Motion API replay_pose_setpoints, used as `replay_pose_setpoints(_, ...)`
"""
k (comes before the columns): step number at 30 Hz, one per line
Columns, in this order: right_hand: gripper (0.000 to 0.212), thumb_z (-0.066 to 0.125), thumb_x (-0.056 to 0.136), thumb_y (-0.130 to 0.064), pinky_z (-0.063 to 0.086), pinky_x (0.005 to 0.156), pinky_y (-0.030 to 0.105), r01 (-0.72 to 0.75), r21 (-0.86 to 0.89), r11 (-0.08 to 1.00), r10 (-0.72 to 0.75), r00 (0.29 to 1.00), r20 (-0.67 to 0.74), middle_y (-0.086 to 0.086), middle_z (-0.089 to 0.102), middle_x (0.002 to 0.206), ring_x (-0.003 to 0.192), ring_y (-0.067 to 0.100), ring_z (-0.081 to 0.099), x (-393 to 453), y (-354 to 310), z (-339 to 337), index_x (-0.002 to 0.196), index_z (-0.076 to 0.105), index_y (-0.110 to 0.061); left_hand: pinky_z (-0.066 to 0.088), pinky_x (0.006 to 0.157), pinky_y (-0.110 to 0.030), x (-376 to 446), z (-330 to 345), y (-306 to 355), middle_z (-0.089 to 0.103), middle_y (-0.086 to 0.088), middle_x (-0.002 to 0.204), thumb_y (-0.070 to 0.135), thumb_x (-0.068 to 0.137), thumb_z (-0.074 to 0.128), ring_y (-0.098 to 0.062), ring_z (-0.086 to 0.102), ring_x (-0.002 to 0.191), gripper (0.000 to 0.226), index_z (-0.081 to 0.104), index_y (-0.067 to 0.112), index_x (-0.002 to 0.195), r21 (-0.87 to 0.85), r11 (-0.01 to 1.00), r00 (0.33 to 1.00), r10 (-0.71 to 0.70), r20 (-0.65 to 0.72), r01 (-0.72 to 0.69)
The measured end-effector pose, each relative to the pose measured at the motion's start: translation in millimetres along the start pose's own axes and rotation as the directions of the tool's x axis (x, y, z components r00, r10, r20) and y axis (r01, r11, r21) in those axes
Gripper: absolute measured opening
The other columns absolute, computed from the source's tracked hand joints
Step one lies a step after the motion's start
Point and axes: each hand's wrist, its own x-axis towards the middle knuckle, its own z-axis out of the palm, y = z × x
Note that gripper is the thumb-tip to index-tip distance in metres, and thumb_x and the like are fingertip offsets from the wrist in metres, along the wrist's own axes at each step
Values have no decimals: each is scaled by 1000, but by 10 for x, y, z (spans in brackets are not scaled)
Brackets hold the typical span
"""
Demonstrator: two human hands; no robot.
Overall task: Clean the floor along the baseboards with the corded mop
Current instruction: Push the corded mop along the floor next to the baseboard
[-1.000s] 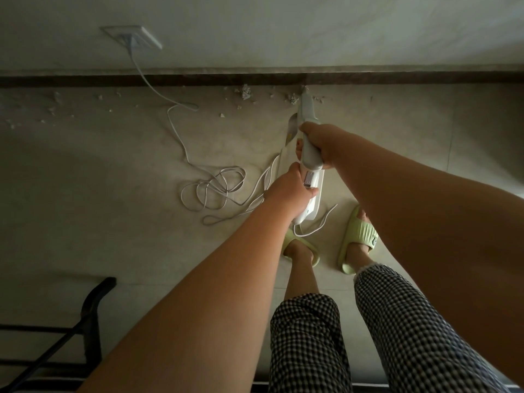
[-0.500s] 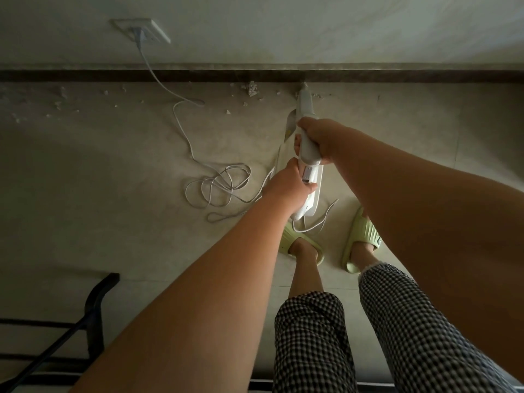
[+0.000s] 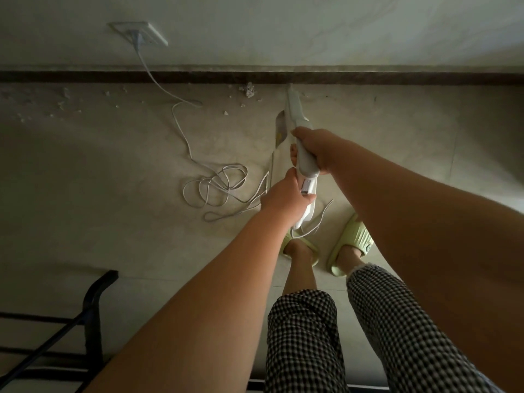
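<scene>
The corded mop [image 3: 295, 109] stands on the floor [image 3: 85, 180] right in front of the person's feet, its white body running as one long line from the handle end near the toes up to a narrow tip that touches, or all but touches, the dark baseboard [image 3: 397, 78]. That long axis lies roughly square to the wall, leaning slightly left as it goes away from the person, and the working end points at the baseboard.

Both hands grasp it. The right hand [image 3: 317, 150] is wrapped round the upper handle, and the left hand [image 3: 283, 198] grips the lower part just behind it, fingers curled round the body.

As for progress, the job looks only partly done, by my reading. The strip of floor along the baseboard to the right of the tip appears mostly free of bits, while white debris [image 3: 249, 90] lies just left of the tip, and more crumbs are scattered further left along the wall edge. That stretch remains to be covered.

The power cord [image 3: 181, 123] runs from the wall socket [image 3: 139, 34] down across the floor into a loose tangle left of the mop, near the uncleaned strip. Pale green slippers [image 3: 353, 242] sit just behind the handle, and a black metal frame [image 3: 93, 304] stands at the lower left.
</scene>
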Motion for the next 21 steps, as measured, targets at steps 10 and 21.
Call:
replay_pose_setpoints(10, 22, 51, 98, -24, 47, 40, 18, -6, 44, 999, 10, 997, -73, 6, 50, 63, 48, 15, 48, -311, -7, -1170, 86, 51, -6, 45, 96, -45, -77, 691, 876, 62, -7, 122, 38, 92, 61, -30, 59, 113, 48, 41, 18, 130, -9, 999, 996, 35, 82, -34)
replay_pose_setpoints(21, 21, 49, 99, -25, 46, 41, 16, -5, 111, 994, 18, 992, -121, 4, 48, 63, 50, 13, 47, -338, -84, -2194, 89, 51, -6, 46, 96, -47, 135, 1247, 1619, 63, -8, 118, 37, 92, 60, -33, 59, 109, 43, 42, 18, 126, 48, 996, 985, 70, 155, -78)
